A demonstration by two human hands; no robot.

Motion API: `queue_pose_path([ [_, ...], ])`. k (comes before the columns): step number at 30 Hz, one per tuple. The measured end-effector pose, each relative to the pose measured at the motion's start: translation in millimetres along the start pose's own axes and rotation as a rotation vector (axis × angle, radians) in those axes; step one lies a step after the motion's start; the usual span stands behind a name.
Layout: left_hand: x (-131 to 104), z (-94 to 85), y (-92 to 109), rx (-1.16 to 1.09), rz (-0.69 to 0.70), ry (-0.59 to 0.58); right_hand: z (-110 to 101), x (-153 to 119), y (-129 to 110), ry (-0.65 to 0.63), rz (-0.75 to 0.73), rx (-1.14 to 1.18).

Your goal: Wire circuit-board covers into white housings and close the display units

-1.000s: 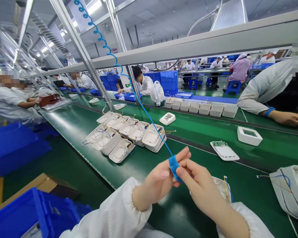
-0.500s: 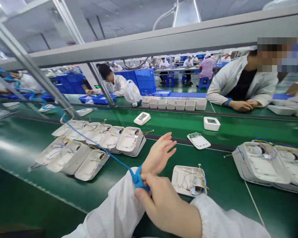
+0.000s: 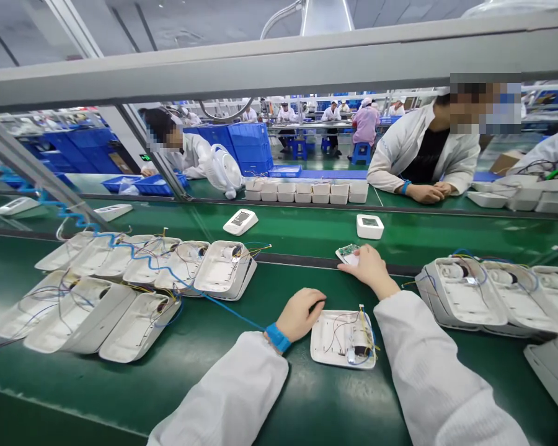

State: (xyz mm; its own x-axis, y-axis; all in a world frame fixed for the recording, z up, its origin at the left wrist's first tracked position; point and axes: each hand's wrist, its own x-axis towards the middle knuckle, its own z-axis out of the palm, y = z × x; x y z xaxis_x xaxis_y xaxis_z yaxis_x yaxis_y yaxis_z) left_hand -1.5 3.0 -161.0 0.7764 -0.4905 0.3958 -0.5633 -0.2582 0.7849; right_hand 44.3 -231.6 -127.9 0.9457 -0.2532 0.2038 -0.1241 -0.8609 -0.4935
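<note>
My right hand (image 3: pixel 371 267) reaches forward and grips a white plastic cover (image 3: pixel 351 257) with a green circuit board on it, fingers and thumb at its near edge. My left hand (image 3: pixel 301 314) is loosely bent with nothing visible in it, just beside the upper left corner of a white plastic housing (image 3: pixel 328 353). A blue wrist strap (image 3: pixel 278 338) with a blue cord circles my left wrist. The housing lies open side up between my forearms, with loose thin wires and a cylindrical white-and-black part inside.
Stacked white housings with wires (image 3: pixel 225 266) stand to the left, and more housings (image 3: pixel 465 294) to the right. Two white devices with dark windows lie on the green conveyor belt (image 3: pixel 302 232). Across it a co-worker's folded hands (image 3: pixel 428 192) rest. A grey beam (image 3: pixel 260 68) spans overhead.
My right hand has let go of the wrist strap and moved forward onto the cover. My left hand has lowered toward the housing, its fingers now bent. The view has shifted right.
</note>
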Motion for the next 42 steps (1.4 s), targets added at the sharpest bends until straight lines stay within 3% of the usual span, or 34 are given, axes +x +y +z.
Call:
queue_pose_path([
  [2,-1.4,6.1,-1.2,0.017,0.033,-0.077,14.5,5.4,16.9,-0.033,0.042,-0.006],
  [5,-1.2,10.3,1.8,-0.001,0.043,-0.147,16.6,5.6,20.2,-0.044,0.082,0.030],
  [7,-1.7,9.5,3.2,-0.054,0.011,-0.143,7.1,0.9,8.6,-0.050,0.102,0.076],
  [10,-4.0,6.1,2.8,-0.201,-0.058,-0.058,-13.0,-21.3,-27.8,-0.042,0.037,0.169],
  [11,-5.2,5.5,2.8,-0.316,-0.073,-0.021,-18.7,-33.3,-43.1,-0.035,-0.031,0.210],
  [13,-8.4,5.7,4.3,-0.650,-0.078,0.052,-26.4,-61.1,-72.8,-0.046,-0.300,0.386],
  [15,-12.1,7.3,9.4,-1.005,-0.098,0.141,-30.0,-87.4,-93.6,-0.168,-0.463,0.408],
  [18,-16.0,8.1,22.8,-1.324,-0.235,0.213,-36.1,-110.5,-98.3,-0.362,-0.531,0.358],
  [20,-16.3,5.8,32.0,-1.449,-0.358,0.191,-45.9,-115.5,-84.6,-0.355,-0.522,0.358],
  [24,-12.2,-0.9,40.0,-1.498,-0.508,0.113,-78.4,-125.8,-33.9,-0.120,-0.331,0.339],
  [25,-10.9,-1.6,39.7,-1.499,-0.533,0.104,-86.5,-131.3,-21.5,-0.136,-0.249,0.313],
  [28,-9.6,-0.9,37.6,-1.528,-0.587,0.075,-101.5,-149.4,0.4,-0.350,-0.063,0.190],
  [30,-11.2,0.9,37.0,-1.545,-0.610,0.033,-101.7,-154.8,-0.9,-0.427,-0.033,0.128],
  [35,-19.3,5.5,34.3,-1.518,-0.543,-0.081,-81.2,-134.1,-31.8,-0.356,-0.165,0.071],
  [39,-23.9,9.5,30.4,-1.432,-0.490,-0.096,-57.6,-121.4,-43.3,-0.398,-0.161,0.225],
  [42,-25.1,12.2,30.4,-1.330,-0.481,-0.055,-44.1,-125.0,-38.3,-0.347,-0.168,0.416],
])
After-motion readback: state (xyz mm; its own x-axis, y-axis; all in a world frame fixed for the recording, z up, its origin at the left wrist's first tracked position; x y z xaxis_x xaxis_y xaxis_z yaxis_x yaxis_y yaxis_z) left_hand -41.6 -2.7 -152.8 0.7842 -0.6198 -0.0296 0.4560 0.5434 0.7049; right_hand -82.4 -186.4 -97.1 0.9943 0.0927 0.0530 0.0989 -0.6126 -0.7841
